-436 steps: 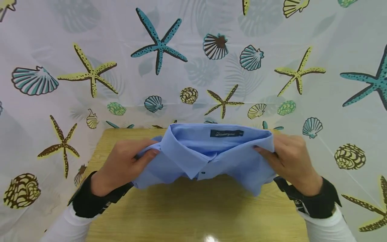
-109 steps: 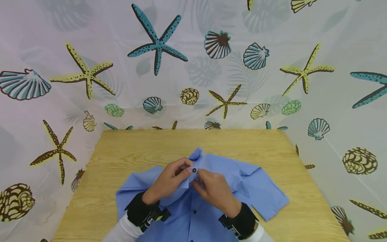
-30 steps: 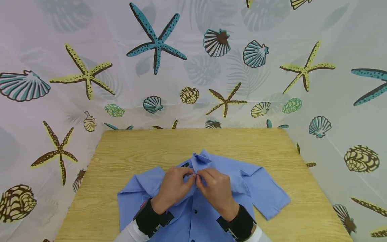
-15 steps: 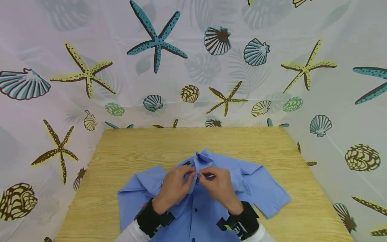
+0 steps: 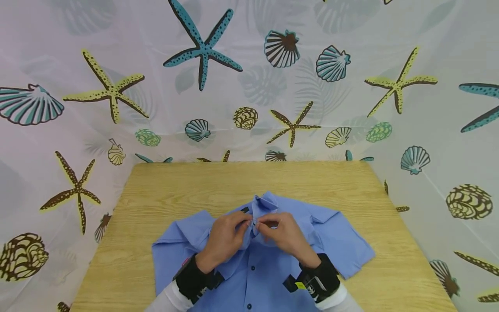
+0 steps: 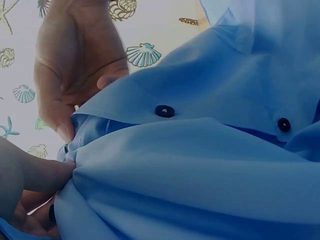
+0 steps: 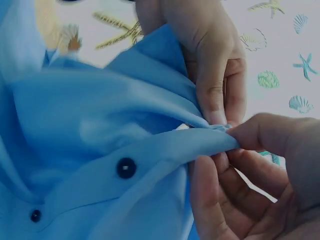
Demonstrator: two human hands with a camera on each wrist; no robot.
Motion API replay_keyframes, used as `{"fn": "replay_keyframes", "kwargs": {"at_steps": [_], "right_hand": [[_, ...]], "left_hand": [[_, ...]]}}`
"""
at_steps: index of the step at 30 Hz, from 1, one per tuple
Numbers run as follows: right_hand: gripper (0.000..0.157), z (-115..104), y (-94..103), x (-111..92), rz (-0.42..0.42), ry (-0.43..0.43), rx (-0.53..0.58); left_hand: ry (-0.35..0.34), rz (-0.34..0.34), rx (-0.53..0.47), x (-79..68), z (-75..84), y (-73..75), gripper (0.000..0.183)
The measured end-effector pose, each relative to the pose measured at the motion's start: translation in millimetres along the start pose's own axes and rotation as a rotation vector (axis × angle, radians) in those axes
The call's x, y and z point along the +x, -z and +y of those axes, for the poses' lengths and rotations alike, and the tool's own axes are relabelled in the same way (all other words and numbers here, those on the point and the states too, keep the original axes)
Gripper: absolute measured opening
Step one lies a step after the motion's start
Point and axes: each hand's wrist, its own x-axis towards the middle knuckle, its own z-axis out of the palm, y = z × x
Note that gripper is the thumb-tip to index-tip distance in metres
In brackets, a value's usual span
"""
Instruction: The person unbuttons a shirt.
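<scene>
A light blue short-sleeved shirt (image 5: 339, 242) lies front up, its collar (image 5: 267, 201) bunched upright at the top. Just below the collar, my left hand (image 5: 224, 238) pinches the left front edge between thumb and fingers. Facing it, almost touching, my right hand (image 5: 286, 234) pinches the placket fabric with thumb and forefinger. Dark buttons run down the front, one clear as a button (image 7: 126, 168) in the right wrist view and another button (image 6: 165, 110) in the left wrist view. Fingertips and folded cloth mostly hide the spot where the two edges meet.
Beneath the shirt is a wooden table (image 5: 175, 186). A white curtain (image 5: 156, 34) printed with starfish and shells surrounds its back and sides. A dark label (image 5: 244, 209) shows inside the collar. Black straps with small cameras sit on both wrists.
Long before, both hands held the collar spread in the air; later the shirt lay down and a button showed between the fingertips. Over the last second my right hand shifted slightly right.
</scene>
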Motion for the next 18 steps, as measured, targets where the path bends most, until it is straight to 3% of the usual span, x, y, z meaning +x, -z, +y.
{"fn": "replay_keyframes", "kwargs": {"at_steps": [4, 12, 18], "right_hand": [[0.016, -1.9, -5.2, -1.6, 0.054, 0.0, -0.038], [0.011, -2.8, -22.8, -6.7, 0.273, 0.109, -0.32], [0.01, -2.9, -32.8, -8.7, 0.353, 0.207, -0.494]], "left_hand": [[-0.002, 0.006, -0.036, 0.6, -2.7, -1.5, 0.016], [0.019, 0.013, -0.029, 0.5, -3.2, -5.2, 0.014], [-0.02, 0.009, 0.054, -0.7, -4.4, -4.3, 0.014]]}}
